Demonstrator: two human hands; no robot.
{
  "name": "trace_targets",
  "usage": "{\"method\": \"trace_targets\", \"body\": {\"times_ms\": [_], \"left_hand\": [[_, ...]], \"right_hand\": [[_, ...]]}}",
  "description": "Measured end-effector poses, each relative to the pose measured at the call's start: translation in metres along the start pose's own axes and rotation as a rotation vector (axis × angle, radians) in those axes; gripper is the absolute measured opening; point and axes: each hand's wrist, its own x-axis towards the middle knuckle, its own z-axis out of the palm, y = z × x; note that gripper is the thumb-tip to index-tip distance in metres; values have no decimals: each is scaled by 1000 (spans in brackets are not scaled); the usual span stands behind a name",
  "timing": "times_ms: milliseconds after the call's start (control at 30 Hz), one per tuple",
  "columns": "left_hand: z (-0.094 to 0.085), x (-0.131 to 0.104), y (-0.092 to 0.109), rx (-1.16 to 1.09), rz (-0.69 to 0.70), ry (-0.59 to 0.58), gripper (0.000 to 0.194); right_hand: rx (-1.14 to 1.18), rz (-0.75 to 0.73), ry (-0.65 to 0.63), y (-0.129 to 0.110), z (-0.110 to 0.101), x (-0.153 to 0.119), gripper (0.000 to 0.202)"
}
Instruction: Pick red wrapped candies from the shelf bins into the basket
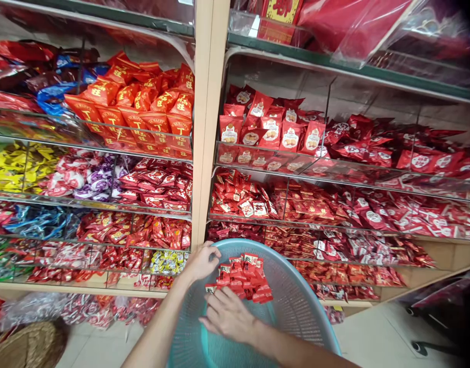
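A large blue-green plastic basket (311, 291) stands in front of the shelves, with a pile of small red packets (250, 276) marked with dark characters inside it. My left hand (204, 263) is at the basket's upper left rim, fingers curled round the edge. Inside the basket, my right hand (229, 314) is at the lower left edge of the packets, palm down with fingers bent over them. Its fingertips touch or nearly touch the packets; whether they grip one is hidden.
Shelves with clear dividers hold red packets (242, 197), orange-red bags (135, 97) and yellow sweets (23, 166). A wooden upright (206, 122) parts them. A woven basket (31, 345) sits at lower left, and black castors (419, 347) at lower right.
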Motion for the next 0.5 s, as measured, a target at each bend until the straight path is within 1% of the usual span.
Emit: {"method": "trace_targets", "body": {"times_ms": [67,100,133,200,267,300,367,433,500], "left_hand": [[0,0,-1,-11,16,-14,21],[0,0,-1,-15,22,-18,22],[0,0,-1,-16,27,-19,22],[0,1,-1,-9,29,-15,22],[0,1,-1,5,13,-10,21],[0,1,-1,8,5,-12,21],[0,1,-1,12,-10,-13,22],[0,1,-1,14,-14,-13,22],[0,1,-2,18,-7,-15,22]], "right_hand": [[-14,13,122,24,-27,27,21],[-16,49,169,40,-41,43,18],[-5,95,182,58,-54,58,16],[39,270,131,96,-77,87,18],[82,420,38,132,-92,111,22],[105,446,-44,148,-96,121,23],[131,422,-244,172,-98,136,25],[109,360,-441,188,-92,147,30],[67,321,-565,197,-84,154,37]]}}
